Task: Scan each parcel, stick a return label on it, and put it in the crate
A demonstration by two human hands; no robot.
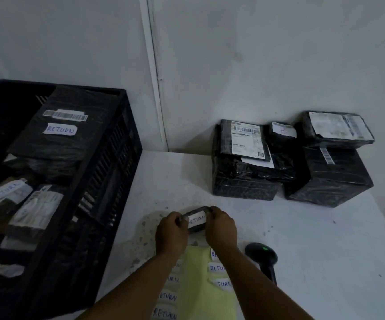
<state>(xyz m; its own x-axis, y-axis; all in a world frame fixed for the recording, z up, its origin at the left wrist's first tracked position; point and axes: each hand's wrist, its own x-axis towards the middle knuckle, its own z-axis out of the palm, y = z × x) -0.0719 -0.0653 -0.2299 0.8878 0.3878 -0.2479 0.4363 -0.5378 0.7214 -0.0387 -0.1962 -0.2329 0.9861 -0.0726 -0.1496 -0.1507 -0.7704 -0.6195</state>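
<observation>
We hold a small black parcel [196,221] between our left hand [171,233] and right hand [221,229], each grip curled round one end, just above the white counter [302,239]; a return label [197,220] lies across its top. Below our wrists lies a yellow sheet [200,285] of more labels, with the scanner [261,254] just to its right. The black crate [108,181] with labelled parcels stands at left, and a stack of wrapped parcels [290,162] sits by the wall, well apart.

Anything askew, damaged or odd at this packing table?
Little stands out. The table has a worn, speckled patch beside the left hand. Both hands hold a small parcel whose RETURN label sits tilted.
</observation>
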